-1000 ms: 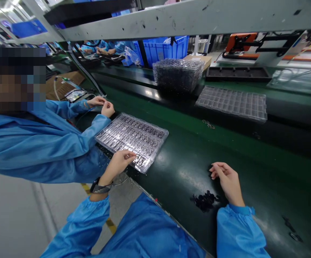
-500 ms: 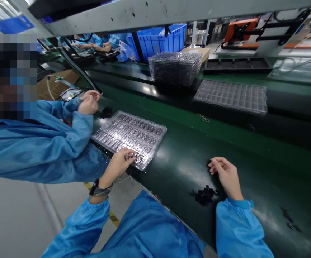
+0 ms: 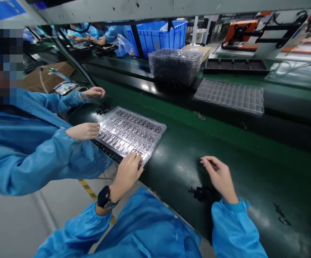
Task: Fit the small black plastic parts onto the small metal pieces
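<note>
My left hand (image 3: 130, 171) is over the near right corner of a clear plastic tray (image 3: 159, 138), its fingers curled down among small metal parts (image 3: 137, 152) in the compartments. Whatever those fingertips grip is hidden under the hand. Farther right, my right hand (image 3: 221, 177) hovers above the dark green work surface, thumb and fingertips drawn together; anything between them is too small to make out. Just left of and below it lies a pile of small black parts (image 3: 200, 193).
A co-worker's hand (image 3: 86, 131) touches the tray's left edge; their other hand (image 3: 94, 92) is above another black pile (image 3: 103, 108). An unfilled clear tray (image 3: 229, 96) and stacked trays (image 3: 175, 68) stand at the back, near a blue crate (image 3: 158, 39). Loose rings (image 3: 199, 115) lie mid-surface.
My left hand has turned and curled further over the tray corner. My right hand has shifted slightly left. The co-worker's hands, together before, are apart now, one at the tray.
</note>
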The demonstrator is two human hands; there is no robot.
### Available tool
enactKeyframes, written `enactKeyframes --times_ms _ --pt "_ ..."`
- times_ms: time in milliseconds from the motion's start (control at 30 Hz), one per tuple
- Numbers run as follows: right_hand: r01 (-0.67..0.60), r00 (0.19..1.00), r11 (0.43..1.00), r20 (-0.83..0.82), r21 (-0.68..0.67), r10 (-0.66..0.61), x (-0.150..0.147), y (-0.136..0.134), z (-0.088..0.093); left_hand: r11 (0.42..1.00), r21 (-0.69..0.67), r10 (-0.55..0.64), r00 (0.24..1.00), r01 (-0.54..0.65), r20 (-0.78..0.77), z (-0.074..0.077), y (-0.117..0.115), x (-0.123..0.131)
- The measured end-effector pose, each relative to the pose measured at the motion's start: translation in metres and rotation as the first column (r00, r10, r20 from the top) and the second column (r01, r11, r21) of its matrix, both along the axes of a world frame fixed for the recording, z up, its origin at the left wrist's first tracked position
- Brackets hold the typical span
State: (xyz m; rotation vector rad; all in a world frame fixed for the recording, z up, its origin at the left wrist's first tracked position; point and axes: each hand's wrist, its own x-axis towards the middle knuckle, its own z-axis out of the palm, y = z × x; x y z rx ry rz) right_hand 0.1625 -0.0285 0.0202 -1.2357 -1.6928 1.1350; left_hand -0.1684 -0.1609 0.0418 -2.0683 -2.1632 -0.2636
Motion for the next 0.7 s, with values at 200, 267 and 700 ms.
enactKeyframes --times_ms 200,267,700 --pt "-0.475 0.852 0.857 0.347 0.199 0.391 -0.1 -0.071 0.007 0.999 0.041 -0.034 0.999 0.033 0.009 0.012 0.001 -0.001" --pt "-0.534 0.812 0.821 0.393 0.2 0.432 -0.129 -0.085 -0.003 0.998 0.055 -0.042 0.999 0.042 -0.001 0.013 0.001 -0.002" --pt "-0.517 0.85 0.829 0.247 0.212 0.466 -0.172 -0.106 -0.028 0.993 0.11 -0.054 0.997 0.048 0.053 0.009 0.001 -0.003"
